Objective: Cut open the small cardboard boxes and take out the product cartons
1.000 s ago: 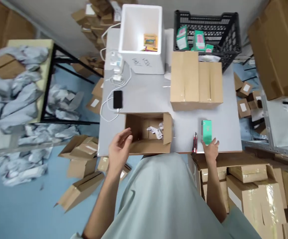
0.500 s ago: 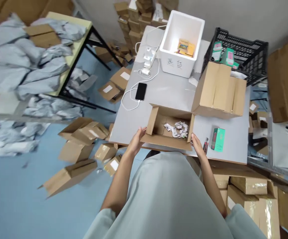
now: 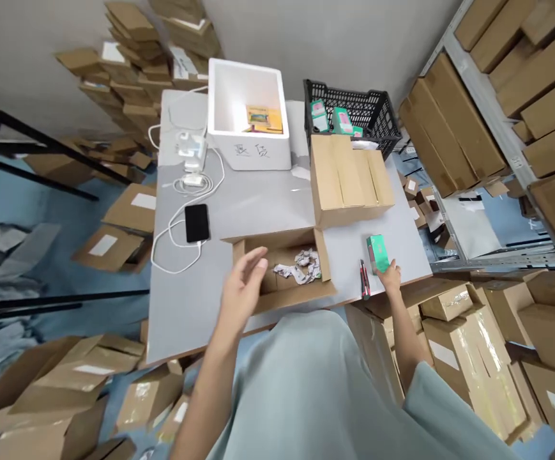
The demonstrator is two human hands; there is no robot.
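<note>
An open cardboard box (image 3: 289,301) sits at the table's front edge, with crumpled printed paper (image 3: 301,267) inside it. My left hand (image 3: 243,287) hovers over the box's left end, thumb and fingers apart and holding nothing. On the right, my right hand (image 3: 390,278) has its thumb and fingers around the near end of a small green box (image 3: 377,252), which rests on the table. Just left of that green box lies a red and black box cutter (image 3: 364,280).
A white foam box (image 3: 262,153) with yellow packets stands at the back, beside a black crate (image 3: 354,105) of green boxes. Closed cartons (image 3: 349,185) stand before the crate. A phone (image 3: 197,223) on a charging cable lies left. Cartons crowd the floor and the shelf (image 3: 511,147).
My view has swung to the right. Both hands have let go of the open cardboard box; the left lifted over it, and the right moved right onto the green box.
</note>
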